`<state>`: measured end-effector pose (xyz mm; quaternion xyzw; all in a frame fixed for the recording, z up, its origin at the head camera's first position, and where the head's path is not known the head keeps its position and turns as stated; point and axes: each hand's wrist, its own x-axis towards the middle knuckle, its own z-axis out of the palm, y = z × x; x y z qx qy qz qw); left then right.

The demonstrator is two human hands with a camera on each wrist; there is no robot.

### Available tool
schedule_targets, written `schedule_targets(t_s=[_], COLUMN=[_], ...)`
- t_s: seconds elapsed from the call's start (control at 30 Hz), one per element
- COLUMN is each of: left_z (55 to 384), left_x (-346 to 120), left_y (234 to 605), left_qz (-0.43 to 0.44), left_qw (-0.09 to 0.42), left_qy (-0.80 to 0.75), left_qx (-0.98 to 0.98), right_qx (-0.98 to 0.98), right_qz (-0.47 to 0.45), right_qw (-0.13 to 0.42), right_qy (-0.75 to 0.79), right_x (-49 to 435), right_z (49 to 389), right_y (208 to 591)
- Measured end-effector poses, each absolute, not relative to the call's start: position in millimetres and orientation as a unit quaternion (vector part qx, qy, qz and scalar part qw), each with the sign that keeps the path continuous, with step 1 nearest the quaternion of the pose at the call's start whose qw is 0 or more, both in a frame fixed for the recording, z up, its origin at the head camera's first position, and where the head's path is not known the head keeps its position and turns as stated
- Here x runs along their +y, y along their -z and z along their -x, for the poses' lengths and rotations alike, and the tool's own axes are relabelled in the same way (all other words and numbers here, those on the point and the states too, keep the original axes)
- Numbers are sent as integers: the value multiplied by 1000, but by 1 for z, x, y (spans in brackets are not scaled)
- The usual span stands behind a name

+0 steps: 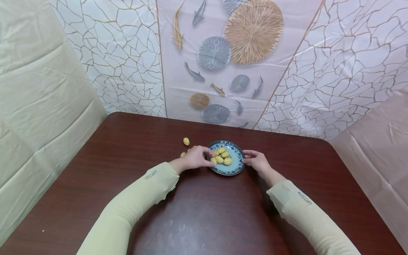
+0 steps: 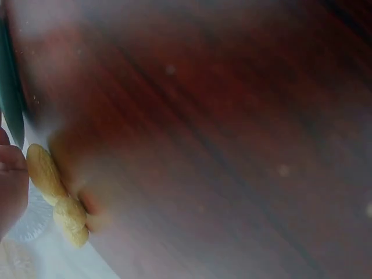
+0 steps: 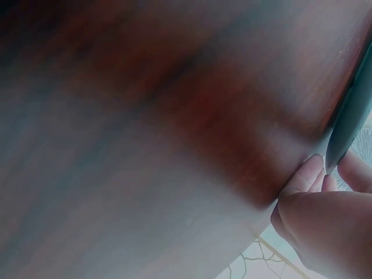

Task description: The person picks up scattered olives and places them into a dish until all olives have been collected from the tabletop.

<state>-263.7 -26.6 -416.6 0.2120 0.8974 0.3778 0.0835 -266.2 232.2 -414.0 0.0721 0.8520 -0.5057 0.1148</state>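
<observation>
Towards the far side of the dark red-brown worktop [image 1: 204, 212], a round plate [image 1: 236, 163] is flanked by a person's two hands, its rim patterned in blue around a paler middle. Several small yellow lumps [image 1: 227, 161] are gathered on its left half. The left hand [image 1: 196, 158] reaches over that side, its grip narrow, thumb and fingers curled round one yellow lump [image 1: 213, 160] near the plate's edge. The right hand [image 1: 257, 161] is at the opposite side, its grip pinching the rim.

Only the head view shows the pattern and what lies on the plate; each wrist view has just a dark green edge of it, seen from the side. The right wrist view makes that hold plainer, with fingertips on either side of the edge. The left wrist view brings out the rough skin of a few lumps overlapping beside the hand; in the head view, loose lumps [image 1: 186, 141] lie left of the plate, one partly hidden by the left hand. Pale sleeves [image 1: 127, 209] with dark lettering show in the head view alone.
</observation>
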Motion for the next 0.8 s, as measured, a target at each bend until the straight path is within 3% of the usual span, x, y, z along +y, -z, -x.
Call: schedule_targets(t_s=[0.37,0.8], left_z=[264,278], left_x=[-22,-47], left_y=[415,399], left_qz=[-221,-184], left_qw=[94,66], left_qy=[-309,-446], left_qx=[920,873], right_qx=[851,855], right_qz=[-66,-78], right_qw=[115,122], right_qy=[508,499], right_x=[233,234], right_z=[266,268], right_y=[416,416])
